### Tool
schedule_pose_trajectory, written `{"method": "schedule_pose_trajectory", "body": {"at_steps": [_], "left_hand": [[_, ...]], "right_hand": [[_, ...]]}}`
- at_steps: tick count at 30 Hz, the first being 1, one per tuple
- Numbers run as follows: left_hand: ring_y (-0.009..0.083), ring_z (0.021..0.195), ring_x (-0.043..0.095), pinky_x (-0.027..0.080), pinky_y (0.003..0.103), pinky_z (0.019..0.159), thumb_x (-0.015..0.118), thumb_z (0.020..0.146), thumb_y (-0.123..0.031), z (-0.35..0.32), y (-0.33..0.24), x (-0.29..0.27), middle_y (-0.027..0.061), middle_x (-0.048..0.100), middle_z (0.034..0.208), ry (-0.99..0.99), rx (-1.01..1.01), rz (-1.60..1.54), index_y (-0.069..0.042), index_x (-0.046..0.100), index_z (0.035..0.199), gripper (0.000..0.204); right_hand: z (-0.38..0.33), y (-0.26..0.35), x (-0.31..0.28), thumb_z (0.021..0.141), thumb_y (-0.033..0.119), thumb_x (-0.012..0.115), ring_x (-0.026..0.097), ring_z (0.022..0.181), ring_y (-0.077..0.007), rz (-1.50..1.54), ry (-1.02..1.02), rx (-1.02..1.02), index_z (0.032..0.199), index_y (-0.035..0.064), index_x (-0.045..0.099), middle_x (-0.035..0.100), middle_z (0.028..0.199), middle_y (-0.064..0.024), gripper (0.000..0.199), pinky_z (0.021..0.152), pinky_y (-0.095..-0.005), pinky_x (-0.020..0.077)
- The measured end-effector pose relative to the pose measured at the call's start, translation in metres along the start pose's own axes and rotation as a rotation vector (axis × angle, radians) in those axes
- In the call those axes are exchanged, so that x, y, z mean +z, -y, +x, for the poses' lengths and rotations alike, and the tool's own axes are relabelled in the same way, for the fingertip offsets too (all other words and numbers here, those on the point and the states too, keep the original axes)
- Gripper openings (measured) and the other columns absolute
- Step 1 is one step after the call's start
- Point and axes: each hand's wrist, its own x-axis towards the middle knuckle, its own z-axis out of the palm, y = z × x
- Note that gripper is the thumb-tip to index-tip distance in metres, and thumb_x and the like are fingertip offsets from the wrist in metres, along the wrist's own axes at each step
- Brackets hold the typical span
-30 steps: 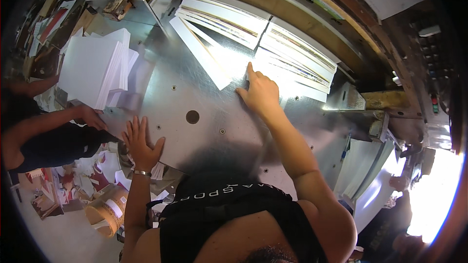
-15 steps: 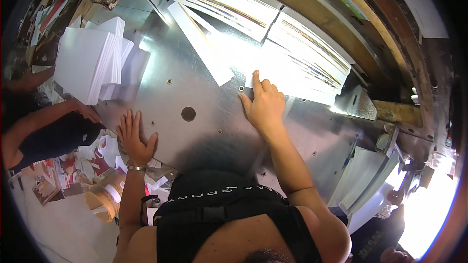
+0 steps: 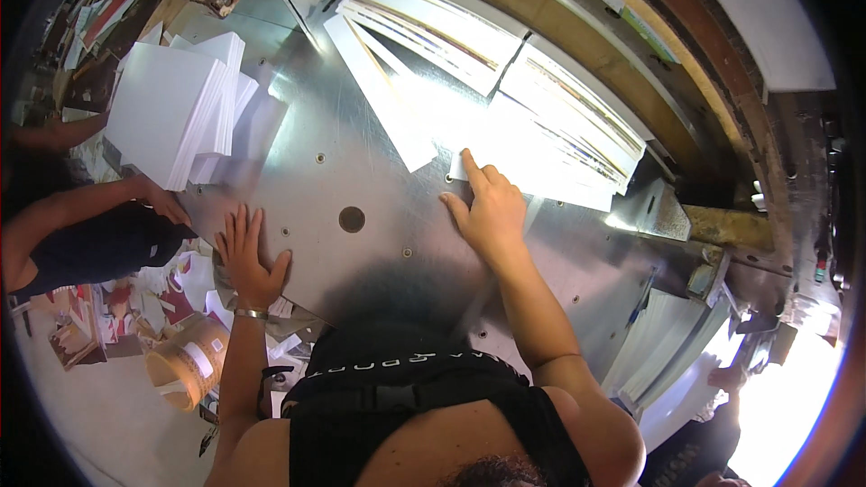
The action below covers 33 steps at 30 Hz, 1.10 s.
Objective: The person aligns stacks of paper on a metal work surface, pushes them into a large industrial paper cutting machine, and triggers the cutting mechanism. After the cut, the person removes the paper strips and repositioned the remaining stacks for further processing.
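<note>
My left hand (image 3: 251, 257) lies flat with spread fingers near the left front edge of a metal table (image 3: 298, 189). My right hand (image 3: 492, 216) is open, index finger stretched out and thumb apart, the other fingers loosely bent. Its index fingertip touches the near corner of a glaring white paper stack (image 3: 559, 162). Just left of that fingertip, narrow white paper strips (image 3: 383, 104) lie at a slant. Behind them, a long bundle of cut paper (image 3: 433, 22) rests along the back. Neither hand holds anything.
At the left, another person's arm (image 3: 81, 203) reaches to a tall stack of white sheets (image 3: 162, 113). A cylindrical tub (image 3: 189, 361) stands among paper scraps on the floor. More sheets (image 3: 663, 334) stand at right. A metal bracket (image 3: 654, 212) edges the table; a round hole (image 3: 352, 219) pierces it.
The view has tilted slightly, so the table appears a little lower. My right fingertip has drawn slightly toward me at the paper's corner. My left hand stays flat in place.
</note>
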Motion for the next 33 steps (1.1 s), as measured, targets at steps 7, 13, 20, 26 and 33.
{"method": "schedule_pose_trajectory", "body": {"at_steps": [7,13,20,26,33], "left_hand": [[0.0473,0.146,0.026,0.011,0.065,0.117,0.071,0.074,-0.041,-0.001,-0.001,-0.003,0.0213,0.037,0.157,-0.002,0.002,-0.004,-0.009,0.049,0.146,0.082],[0.0476,0.145,0.027,0.012,0.065,0.117,0.071,0.073,-0.042,0.0,-0.001,-0.003,0.0213,0.037,0.156,-0.045,0.017,0.002,-0.009,0.05,0.145,0.081],[0.0468,0.147,0.026,0.011,0.064,0.118,0.071,0.072,-0.037,0.0,0.002,-0.001,0.0222,0.038,0.156,-0.025,-0.001,-0.026,-0.008,0.05,0.144,0.081],[0.0462,0.147,0.025,0.01,0.063,0.118,0.07,0.072,-0.037,0.001,0.002,0.0,0.0215,0.038,0.156,-0.015,-0.008,-0.029,-0.007,0.05,0.144,0.08],[0.0467,0.147,0.025,0.01,0.064,0.118,0.07,0.072,-0.037,0.001,0.002,0.001,0.0214,0.037,0.156,-0.019,-0.002,-0.044,-0.007,0.05,0.144,0.08]], "right_hand": [[0.092,0.005,-0.004,0.077,0.035,0.082,0.056,0.11,-0.0314,0.171,-0.186,-0.213,0.14,0.0081,0.055,0.06,0.115,-0.0139,0.073,0.093,-0.0445,0.044],[0.2,0.002,0.016,0.081,0.047,0.075,0.043,0.135,-0.0344,-0.105,-0.33,-0.115,0.15,0.0052,0.04,0.047,0.144,-0.0196,0.088,0.108,-0.0526,0.035],[0.202,0.011,0.026,0.076,0.065,0.072,0.028,0.146,-0.0382,-0.013,-0.097,-0.01,0.151,0.0074,0.038,0.039,0.151,-0.0236,0.101,0.119,-0.0571,0.0181],[0.212,0.011,0.02,0.073,0.074,0.069,0.017,0.151,-0.0353,-0.051,-0.091,0.038,0.155,0.0061,0.031,0.027,0.158,-0.0246,0.113,0.121,-0.0592,0.0067],[0.217,0.008,0.023,0.074,0.076,0.066,0.018,0.15,-0.0359,0.026,0.014,0.038,0.154,-0.0013,0.029,0.03,0.156,-0.0242,0.118,0.121,-0.0591,0.0076]]}}
